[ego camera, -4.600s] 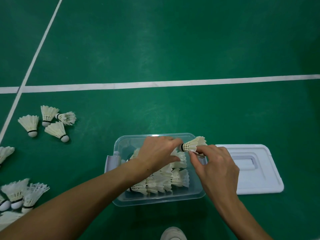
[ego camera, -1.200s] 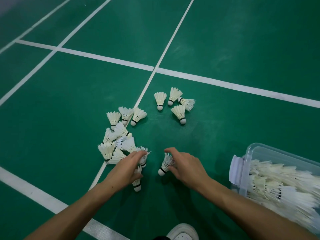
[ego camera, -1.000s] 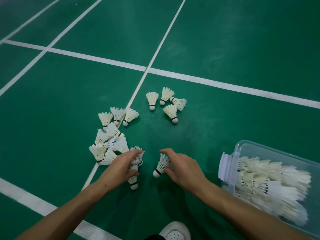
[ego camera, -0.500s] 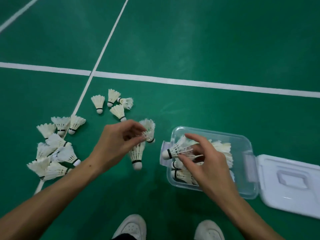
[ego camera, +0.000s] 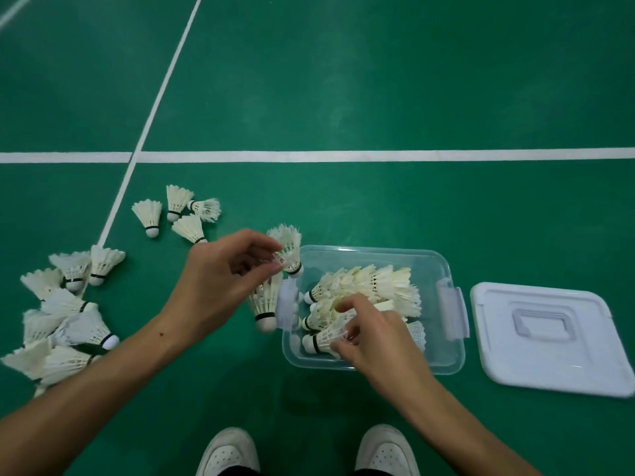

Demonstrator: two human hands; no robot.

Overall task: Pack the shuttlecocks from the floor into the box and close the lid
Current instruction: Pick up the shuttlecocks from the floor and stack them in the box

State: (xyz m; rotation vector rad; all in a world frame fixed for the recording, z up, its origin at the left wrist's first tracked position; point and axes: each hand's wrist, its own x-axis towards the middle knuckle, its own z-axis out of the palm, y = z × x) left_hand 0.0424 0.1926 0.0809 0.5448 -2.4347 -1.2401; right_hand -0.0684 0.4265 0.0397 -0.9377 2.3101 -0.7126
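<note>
Over the clear box (ego camera: 446,266): right hand (ego camera: 374,334) pinches one shuttlecock (ego camera: 324,338), cork leftward to match the packed row; left hand (ego camera: 220,280) grips apparently two shuttlecocks (ego camera: 287,247), queued at the rim. Lid (ego camera: 549,338) lies off, right of box. Since half a second ago, both hands have drawn closer; floor shuttlecocks (ego camera: 68,304) unchanged.

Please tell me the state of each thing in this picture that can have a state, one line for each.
Clear plastic box: open, partly filled with shuttlecocks lying on their sides.
White lid: off, flat on the floor right of the box.
Box latch: unfastened.
Left hand: holds two shuttlecocks beside the box.
Right hand: holds one shuttlecock inside the box.
Loose shuttlecocks: unpacked on the floor, left.
</note>
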